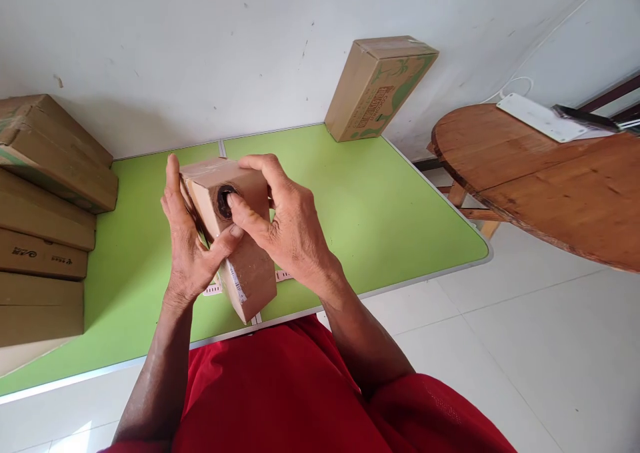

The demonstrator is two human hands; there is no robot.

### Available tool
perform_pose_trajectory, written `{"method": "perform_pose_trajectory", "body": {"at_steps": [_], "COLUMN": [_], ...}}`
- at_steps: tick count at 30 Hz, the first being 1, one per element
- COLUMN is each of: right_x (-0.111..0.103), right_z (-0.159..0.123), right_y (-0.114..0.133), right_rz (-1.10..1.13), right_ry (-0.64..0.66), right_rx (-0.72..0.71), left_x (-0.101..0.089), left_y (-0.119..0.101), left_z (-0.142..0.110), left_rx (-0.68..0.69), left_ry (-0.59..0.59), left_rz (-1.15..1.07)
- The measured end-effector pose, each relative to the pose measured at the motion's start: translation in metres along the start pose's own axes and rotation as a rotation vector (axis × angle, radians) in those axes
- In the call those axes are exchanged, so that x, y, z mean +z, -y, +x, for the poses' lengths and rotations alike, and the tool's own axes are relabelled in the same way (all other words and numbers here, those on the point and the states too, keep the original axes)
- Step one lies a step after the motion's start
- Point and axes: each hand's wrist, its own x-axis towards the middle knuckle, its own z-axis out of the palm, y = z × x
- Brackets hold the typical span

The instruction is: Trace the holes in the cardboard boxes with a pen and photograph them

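Inspector: Where is the item?
Recorder: The cardboard box (pixel 253 260) is between both hands, over the near part of the green worktop (pixel 380 220). Whether it rests there cannot be told.

Inspector: Its long axis?
Recorder: Fore and aft, skewed slightly: the far end lies to the left, the near end points at the worktop's front edge.

Inspector: Condition of each hand?
Recorder: The left hand (pixel 193 253) is spread, thumb well apart from the fingers, bracing the box's left side. The right hand (pixel 295 233) is curved over the right side, forefinger along the upper edge.

Inspector: Which is nearer the dark ring (pixel 221 200)?
Recorder: The right. The ring lies left of that hand, its thumb tip at the opening; the left thumb is just below. Whether the ring is loose or fixed is not discernible.

Inspector: Surroundings?
Recorder: A printed carton (pixel 385 93) stands far right; stacked boxes (pixel 45 220) stand left.
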Motion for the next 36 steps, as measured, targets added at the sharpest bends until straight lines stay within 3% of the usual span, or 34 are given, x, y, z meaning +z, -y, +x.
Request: {"method": "perform_pose_trajectory", "body": {"at_steps": [4, 7, 11, 16, 18, 20, 24, 26, 31, 36], "right_x": [0.001, -0.018, -0.062, -0.098, -0.102, -0.101, -0.092, -0.087, -0.088, -0.109], "right_z": [-0.005, -0.009, -0.017, -0.036, -0.044, -0.053, -0.071, -0.08, -0.093, -0.093], "right_y": [-0.009, -0.028, -0.052, -0.074, -0.085, -0.096, -0.116, -0.124, -0.151, -0.165], "right_rz": [0.203, 0.296, 0.163, -0.133, -0.277, -0.451, -0.923, -1.083, -1.129, -1.046], "right_ry": [0.051, -0.05, -0.242, -0.318, -0.261, -0.11, 0.457, 0.659, 0.736, 0.655], "right_rx": [0.039, 0.105, 0.151, 0.222, 0.213, 0.164, 0.112, 0.093, 0.007, -0.143], "left_x": [-0.013, -0.032, -0.061, -0.073, -0.069, -0.064, -0.056, -0.054, -0.049, -0.039], "left_y": [0.008, 0.028, 0.048, 0.041, 0.034, 0.028, 0.022, 0.023, 0.033, 0.03], "left_z": [0.002, 0.008, 0.018, 0.015, 0.012, 0.011, 0.01, 0.009, 0.007, 0.0], "left_rx": [0.045, 0.084, 0.174, 0.143, 0.134, 0.118, 0.08, 0.036, 0.073, -0.068], "left_ry": [-0.117, -0.261, -0.4, -0.486, -0.474, -0.448, -0.406, -0.381, -0.362, -0.326], "left_rz": [-0.054, -0.211, -0.32, -0.193, -0.225, -0.272, -0.368, -0.368, -0.308, -0.258]}}
